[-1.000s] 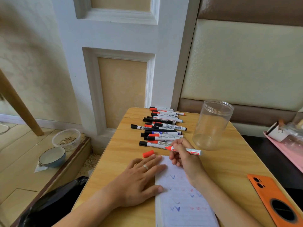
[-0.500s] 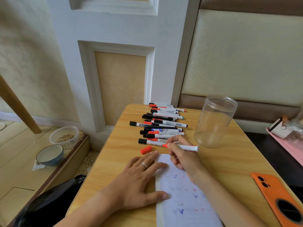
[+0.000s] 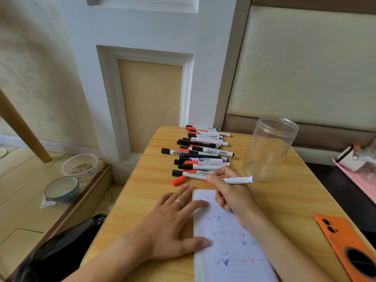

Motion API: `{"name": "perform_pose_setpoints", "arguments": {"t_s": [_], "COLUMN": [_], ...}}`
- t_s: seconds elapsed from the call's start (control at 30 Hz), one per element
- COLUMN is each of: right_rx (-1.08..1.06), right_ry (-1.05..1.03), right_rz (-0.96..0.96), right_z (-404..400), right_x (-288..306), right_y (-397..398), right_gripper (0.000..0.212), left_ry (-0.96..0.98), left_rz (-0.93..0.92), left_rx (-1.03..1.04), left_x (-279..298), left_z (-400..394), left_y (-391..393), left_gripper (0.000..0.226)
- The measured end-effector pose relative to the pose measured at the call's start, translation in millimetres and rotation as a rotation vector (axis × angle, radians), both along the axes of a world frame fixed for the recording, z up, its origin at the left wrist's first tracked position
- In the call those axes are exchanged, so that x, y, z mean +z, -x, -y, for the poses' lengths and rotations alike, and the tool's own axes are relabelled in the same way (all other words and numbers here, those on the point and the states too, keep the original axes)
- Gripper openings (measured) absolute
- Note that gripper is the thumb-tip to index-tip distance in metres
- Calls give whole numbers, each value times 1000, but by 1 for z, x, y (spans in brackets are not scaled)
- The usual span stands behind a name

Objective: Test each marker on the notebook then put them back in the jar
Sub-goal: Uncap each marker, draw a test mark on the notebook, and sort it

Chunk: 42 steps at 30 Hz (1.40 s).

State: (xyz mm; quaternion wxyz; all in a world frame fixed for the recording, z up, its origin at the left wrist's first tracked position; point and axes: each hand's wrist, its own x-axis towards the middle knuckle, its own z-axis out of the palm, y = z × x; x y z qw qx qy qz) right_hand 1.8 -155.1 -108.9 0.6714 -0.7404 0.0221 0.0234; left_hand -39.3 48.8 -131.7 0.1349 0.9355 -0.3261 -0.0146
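The right hand gripped an uncapped red marker, fingers and thumb curled round its barrel. The marker lay nearly level above the table, its white rear end pointing toward the right edge and ending just beside the foot of the jar; its tip hung just past the far edge of the notebook. Whether the tip touched anything could not be told.

The left hand lay flat with straight fingers, holding nothing. Its forefinger and thumb pressed on the left margin of the notebook, the other fingers rested on the wood, and one finger wore a ring.

The notebook lay open at the near edge of the table, its page bearing small blue and red ticks. A loose red cap lay on the wood just beyond the left fingertips, near the closest of the markers.

The other markers lay in a row running from mid-table to the far edge, most capped black or red, all pointing roughly left to right. The clear jar stood upright and open toward the far right corner, with no marker in it.

An orange phone lay face down at the near right corner. Off the left edge, on the floor, stood a blue bowl and a clear tub of grain.
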Motion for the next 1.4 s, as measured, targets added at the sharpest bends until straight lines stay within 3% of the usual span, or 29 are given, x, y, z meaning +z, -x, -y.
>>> {"name": "perform_pose_setpoints", "arguments": {"t_s": [0.17, 0.47, 0.73, 0.87, 1.07, 1.4], "right_rx": [-46, -57, -20, -24, -110, -79], "right_ry": [-11, 210, 124, 60, 170, 68], "right_rz": [50, 69, 146, 181, 167, 96], "right_z": [3, -6, 0, -1, 2, -4], "right_x": [8, -11, -12, -14, -17, -17], "right_y": [-2, -5, -2, -3, -4, -6], "right_gripper": [19, 24, 9, 11, 20, 19], "left_ry": [20, 1, -42, -40, -35, -30], "left_rz": [24, 32, 9, 16, -3, -21], "left_rx": [4, -5, -7, -12, -17, -32], "left_x": [-1, -1, -4, -3, -6, -7], "left_z": [-1, -5, -6, -5, -5, -5], "left_y": [0, -2, -5, -6, -6, -7], "left_gripper": [83, 84, 85, 83, 84, 86]}}
